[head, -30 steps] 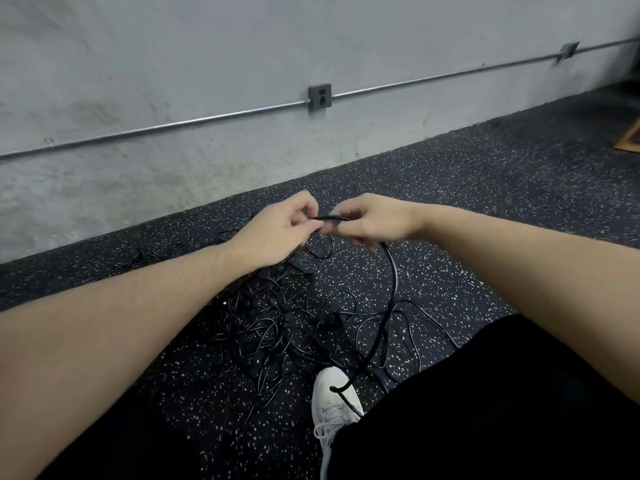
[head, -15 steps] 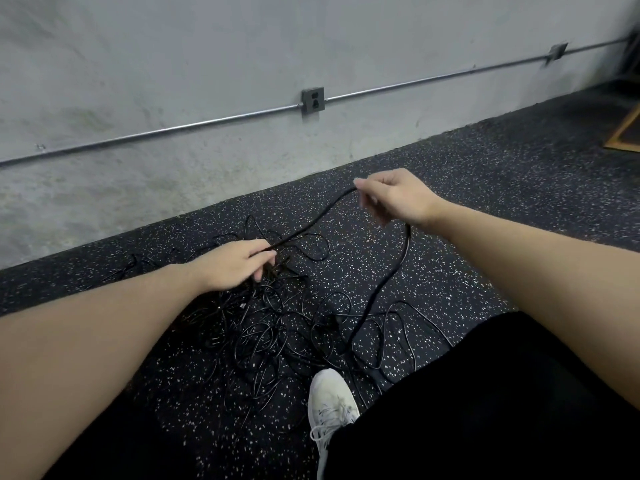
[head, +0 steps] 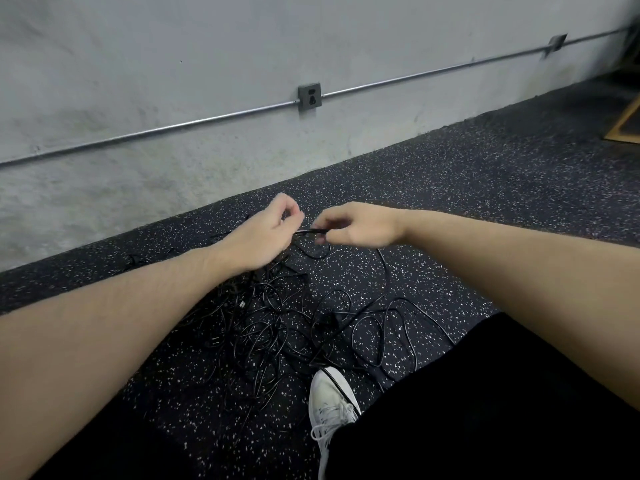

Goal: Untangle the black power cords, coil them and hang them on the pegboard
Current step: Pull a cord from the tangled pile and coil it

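two hands are held close together above the tangle [head: 277, 323] on the floor [head: 485, 188]. one cord [head: 311, 231] is pinched between the left hand [head: 263, 237] and the right hand [head: 360, 225], fingers curled.

My left hand [head: 261, 237] and my right hand [head: 360, 225] close together above the speckled floor [head: 485, 188], each pinching one short black cord [head: 311, 231] stretched between them. Tangled black cords [head: 277, 323] heaped on the floor beneath. My white shoe [head: 330, 400] at the heap's near edge, one cord crossing its toe. Grey wall [head: 173, 64] beyond, bearing conduit [head: 173, 127] and outlet box [head: 309, 95].
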